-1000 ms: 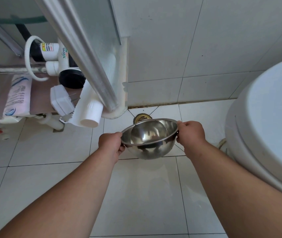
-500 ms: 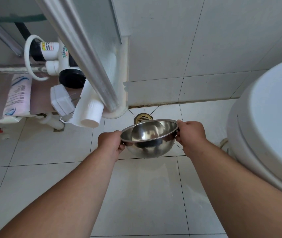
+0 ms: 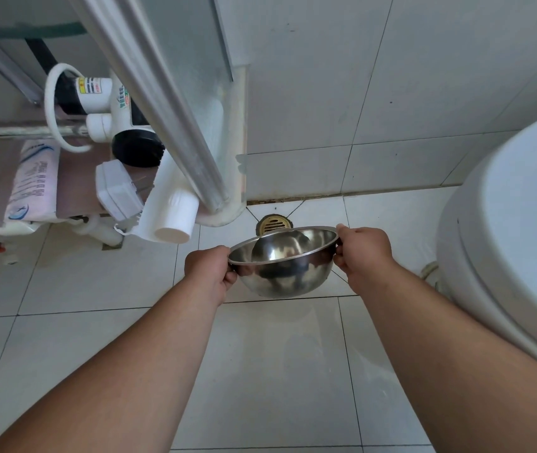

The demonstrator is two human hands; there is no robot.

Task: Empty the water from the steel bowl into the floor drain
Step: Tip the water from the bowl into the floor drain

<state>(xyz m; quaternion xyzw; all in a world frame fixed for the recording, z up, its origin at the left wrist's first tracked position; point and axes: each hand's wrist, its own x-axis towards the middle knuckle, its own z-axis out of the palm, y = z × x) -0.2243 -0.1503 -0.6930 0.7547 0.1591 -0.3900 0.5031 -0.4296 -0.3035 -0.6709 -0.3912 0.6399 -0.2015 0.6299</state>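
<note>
I hold a shiny steel bowl (image 3: 285,276) above the white tiled floor, tipped slightly away from me. My left hand (image 3: 210,273) grips its left rim and my right hand (image 3: 363,253) grips its right rim. Just beyond the bowl's far rim lies the brass floor drain (image 3: 273,223), set in the floor near the wall corner; its near part is hidden by the bowl. Whether water is in the bowl cannot be made out.
A white toilet (image 3: 515,243) fills the right side. At the left, a metal frame leg (image 3: 162,103) slants down to the floor, with white pipe fittings (image 3: 172,220), a plug adapter (image 3: 115,189) and a bag (image 3: 33,184) beside it. Grey wall tiles rise behind the drain.
The bowl's rim has tilted a little further away from me, showing less of its inside. Both hands keep their grip in nearly the same place.
</note>
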